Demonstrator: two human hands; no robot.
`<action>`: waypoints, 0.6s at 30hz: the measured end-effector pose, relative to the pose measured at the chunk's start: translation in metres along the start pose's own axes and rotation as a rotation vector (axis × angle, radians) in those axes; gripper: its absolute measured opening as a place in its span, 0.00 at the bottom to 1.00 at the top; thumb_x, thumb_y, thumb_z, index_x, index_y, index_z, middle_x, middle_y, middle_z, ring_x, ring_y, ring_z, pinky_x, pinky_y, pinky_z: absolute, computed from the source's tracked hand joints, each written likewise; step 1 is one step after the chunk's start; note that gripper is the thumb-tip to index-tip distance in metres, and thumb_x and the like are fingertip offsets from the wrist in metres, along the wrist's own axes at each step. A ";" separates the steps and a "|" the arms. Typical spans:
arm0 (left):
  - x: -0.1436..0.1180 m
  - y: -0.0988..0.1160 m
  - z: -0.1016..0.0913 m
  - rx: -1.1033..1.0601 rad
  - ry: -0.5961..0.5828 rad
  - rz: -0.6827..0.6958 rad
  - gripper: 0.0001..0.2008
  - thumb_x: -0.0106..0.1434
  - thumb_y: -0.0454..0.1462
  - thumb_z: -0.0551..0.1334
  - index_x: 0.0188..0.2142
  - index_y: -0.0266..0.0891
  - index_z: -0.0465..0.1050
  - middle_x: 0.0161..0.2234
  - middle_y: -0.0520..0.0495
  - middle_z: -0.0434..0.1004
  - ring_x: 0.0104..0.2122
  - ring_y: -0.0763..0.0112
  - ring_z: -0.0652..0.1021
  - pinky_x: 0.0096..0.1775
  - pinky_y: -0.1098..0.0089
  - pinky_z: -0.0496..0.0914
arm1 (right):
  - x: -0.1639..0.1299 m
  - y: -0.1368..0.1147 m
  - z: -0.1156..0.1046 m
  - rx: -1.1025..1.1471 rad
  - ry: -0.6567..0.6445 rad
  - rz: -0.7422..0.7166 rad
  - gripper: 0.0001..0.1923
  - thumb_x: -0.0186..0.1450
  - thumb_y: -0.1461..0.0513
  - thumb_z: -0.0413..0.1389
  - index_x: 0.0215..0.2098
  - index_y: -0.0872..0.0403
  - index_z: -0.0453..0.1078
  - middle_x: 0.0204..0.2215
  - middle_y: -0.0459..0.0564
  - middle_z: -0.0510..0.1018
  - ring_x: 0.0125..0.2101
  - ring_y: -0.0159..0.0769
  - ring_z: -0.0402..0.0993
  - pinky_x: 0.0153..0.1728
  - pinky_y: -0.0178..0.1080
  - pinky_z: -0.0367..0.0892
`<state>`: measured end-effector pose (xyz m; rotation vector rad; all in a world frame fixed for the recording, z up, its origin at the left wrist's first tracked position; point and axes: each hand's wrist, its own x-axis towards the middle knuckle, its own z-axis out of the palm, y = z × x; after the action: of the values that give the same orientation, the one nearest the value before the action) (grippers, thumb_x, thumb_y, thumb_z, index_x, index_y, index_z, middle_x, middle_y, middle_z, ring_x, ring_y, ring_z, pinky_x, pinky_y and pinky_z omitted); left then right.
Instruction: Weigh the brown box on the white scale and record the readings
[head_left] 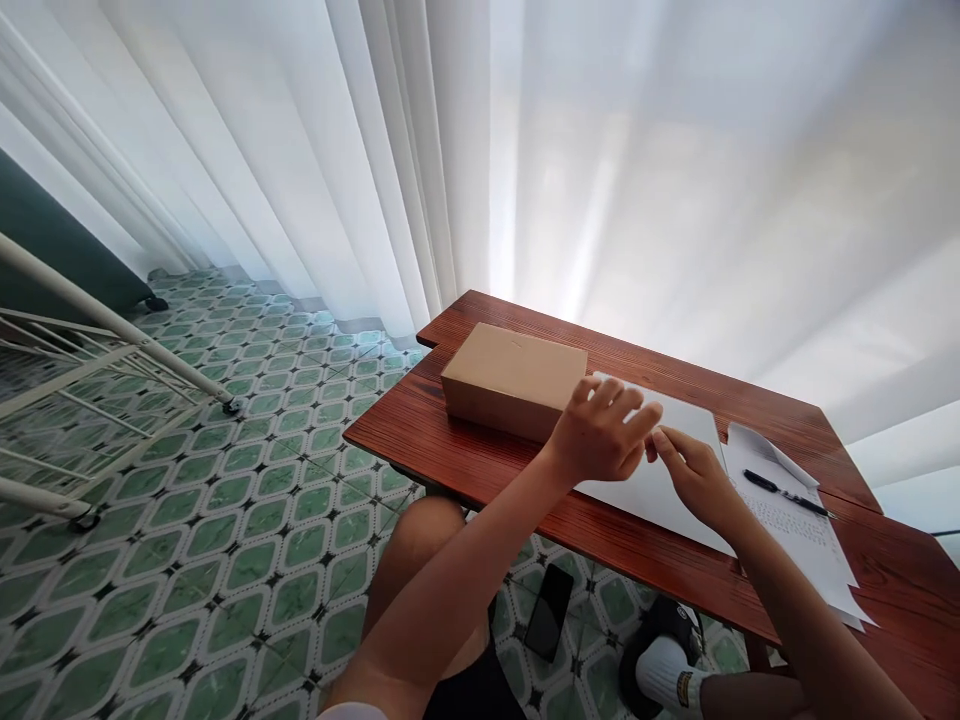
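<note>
1. Nearest the camera, both forearms reach forward over the bench (480,470). The elbows are bent and the wrists come together over the white sheet (660,480).
2. The left hand (600,432) hovers palm down with its fingers spread wide. Its grip is loose and holds nothing, just above the sheet's left edge.
3. The right hand (694,470) lies low on the sheet with its fingers pinched narrow. Looks like it's nipping the paper's surface or an edge, but I can't tell if it actually has hold of anything.
4. My read: they're squaring up or starting a fold of the sheet, so the next move needs the left palm pressed flat to pin it.
5. Right of the sheet lies a printed page (795,525) with a pen (787,494) on it.
6. Past the sheet's far-left corner sits a closed cardboard box (514,380), touching or just beside it.
</note>
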<state>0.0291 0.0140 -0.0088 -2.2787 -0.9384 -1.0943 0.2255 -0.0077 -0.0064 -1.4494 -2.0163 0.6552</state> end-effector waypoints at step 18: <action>-0.034 0.112 0.052 -0.269 -0.280 0.607 0.07 0.65 0.38 0.56 0.40 0.39 0.69 0.35 0.47 0.73 0.35 0.65 0.69 0.39 0.61 0.59 | -0.069 0.084 -0.066 -0.108 0.182 0.030 0.21 0.73 0.50 0.43 0.25 0.49 0.53 0.22 0.43 0.61 0.25 0.35 0.59 0.28 0.39 0.56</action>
<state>0.1217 -0.0410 -0.0778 -2.7159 -0.1452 -0.6736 0.3452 -0.0452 -0.0269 -1.5453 -1.9165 0.4160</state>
